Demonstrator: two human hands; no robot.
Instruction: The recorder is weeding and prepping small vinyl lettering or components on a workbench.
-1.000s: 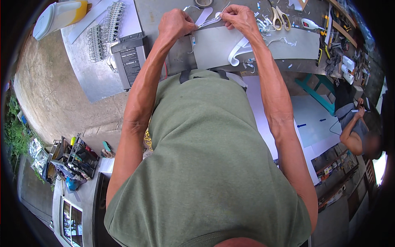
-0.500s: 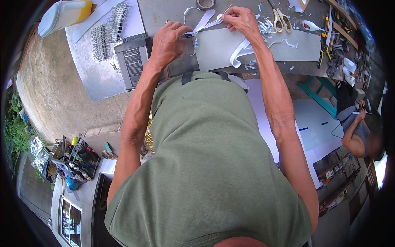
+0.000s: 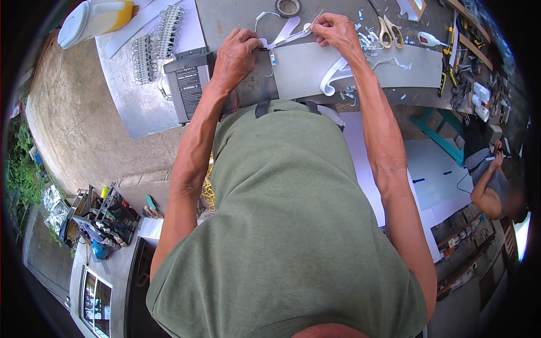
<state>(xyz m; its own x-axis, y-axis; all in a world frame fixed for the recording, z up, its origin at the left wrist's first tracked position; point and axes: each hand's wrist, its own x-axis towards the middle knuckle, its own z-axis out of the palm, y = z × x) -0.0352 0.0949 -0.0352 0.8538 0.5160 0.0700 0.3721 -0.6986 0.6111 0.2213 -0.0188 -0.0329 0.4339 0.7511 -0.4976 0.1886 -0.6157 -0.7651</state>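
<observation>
My left hand [image 3: 235, 61] is closed above the bench, its fingertips pinched beside the left end of a white, curved channel-like piece [image 3: 289, 31]. A small dark part [image 3: 263, 49] shows under those fingertips; what exactly they grip is hidden. At the piece's right end, my right hand [image 3: 336, 32] pinches a thin wire [image 3: 318, 16] between thumb and forefinger. A thin white lead with a small light module [image 3: 272, 58] hangs below the piece. Left of my left hand stands a black box-shaped battery [image 3: 190, 84] with a printed label.
A grey sheet [image 3: 304, 73] carries a white curled strip [image 3: 332, 78]. Scissors [image 3: 390, 32], a tape roll [image 3: 288, 6], a glue bottle [image 3: 429, 39] and wire bundles [image 3: 163, 36] lie around. A lidded jug [image 3: 93, 22] stands far left. Another person [image 3: 489, 183] is at right.
The view has shifted slightly, so the bench things sit a little further right and lower. Both hands stay at the white piece, fingers still pinched.
</observation>
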